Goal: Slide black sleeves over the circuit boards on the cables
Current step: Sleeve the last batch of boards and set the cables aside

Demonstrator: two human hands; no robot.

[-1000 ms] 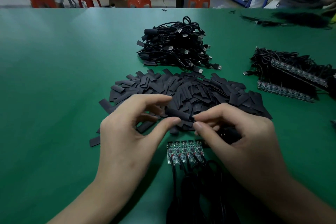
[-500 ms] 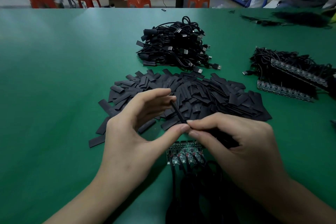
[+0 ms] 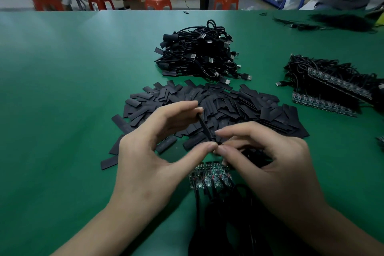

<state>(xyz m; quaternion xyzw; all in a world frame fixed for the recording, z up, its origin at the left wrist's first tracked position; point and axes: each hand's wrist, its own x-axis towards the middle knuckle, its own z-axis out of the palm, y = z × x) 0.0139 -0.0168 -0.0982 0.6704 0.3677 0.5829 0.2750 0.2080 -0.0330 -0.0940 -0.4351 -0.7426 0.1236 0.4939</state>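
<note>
My left hand [image 3: 153, 151] pinches a black sleeve [image 3: 204, 125] between thumb and fingertips, holding it edge-on and tilted above the table. My right hand [image 3: 268, 162] pinches the sleeve's lower end, where a cable part seems to meet it; that part is hidden by my fingers. Under my hands lies a row of small circuit boards [image 3: 209, 175] with black cables [image 3: 220, 214] running toward me. Behind my hands spreads a pile of flat black sleeves [image 3: 239, 108].
A heap of black USB cables [image 3: 199, 54] lies farther back on the green table [image 3: 62, 89]. At the right sit more cabled board strips [image 3: 332, 89]. Loose black bits lie at the far right edge. Red stools and a person are beyond the table.
The sleeve has turned from lying flat between my fingers to standing tilted and edge-on. My left fingers rose with it, and my right fingertips closed in at its lower end.
</note>
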